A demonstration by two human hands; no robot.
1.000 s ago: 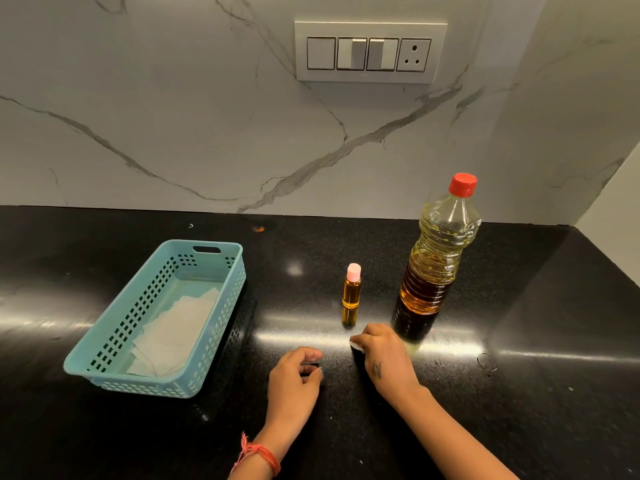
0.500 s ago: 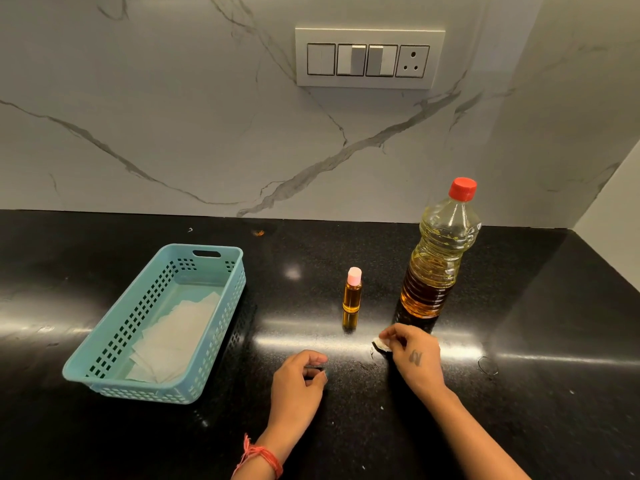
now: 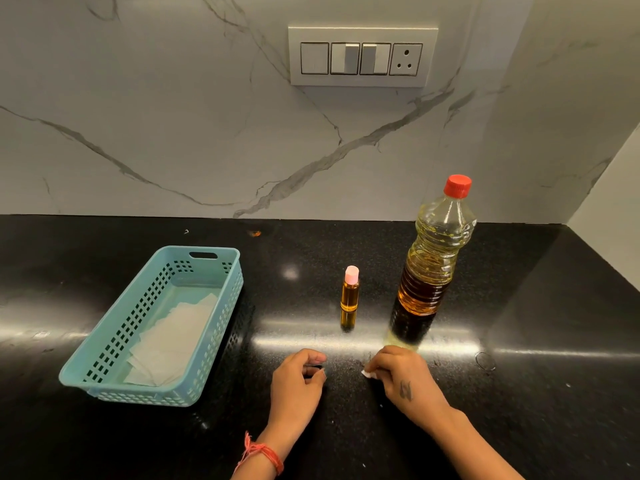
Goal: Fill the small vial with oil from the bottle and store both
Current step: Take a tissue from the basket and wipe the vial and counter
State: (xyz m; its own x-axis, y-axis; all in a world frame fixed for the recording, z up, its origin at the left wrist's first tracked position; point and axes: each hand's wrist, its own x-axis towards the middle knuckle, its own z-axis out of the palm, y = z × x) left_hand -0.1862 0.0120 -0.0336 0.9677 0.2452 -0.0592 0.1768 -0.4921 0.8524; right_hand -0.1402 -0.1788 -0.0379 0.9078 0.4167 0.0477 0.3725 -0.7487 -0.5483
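Observation:
A small vial [image 3: 350,292] with a pink cap stands upright on the black counter, filled with amber oil. To its right stands the large oil bottle [image 3: 432,260] with a red cap, about half full. My right hand [image 3: 401,377] rests on the counter in front of the bottle, fingers pinched on a small white scrap of tissue [image 3: 366,373] pressed to the surface. My left hand [image 3: 298,382] lies curled on the counter in front of the vial, holding nothing that I can see.
A teal perforated basket [image 3: 114,344] lined with white paper sits at the left. The marble wall with a switch panel [image 3: 362,57] rises behind the counter, and a side wall closes the right corner. A small ring mark [image 3: 483,360] shows on the counter at right.
My right hand slid right with the white scrap, then came back a little toward the left. The left hand, vial and bottle have stayed where they were.

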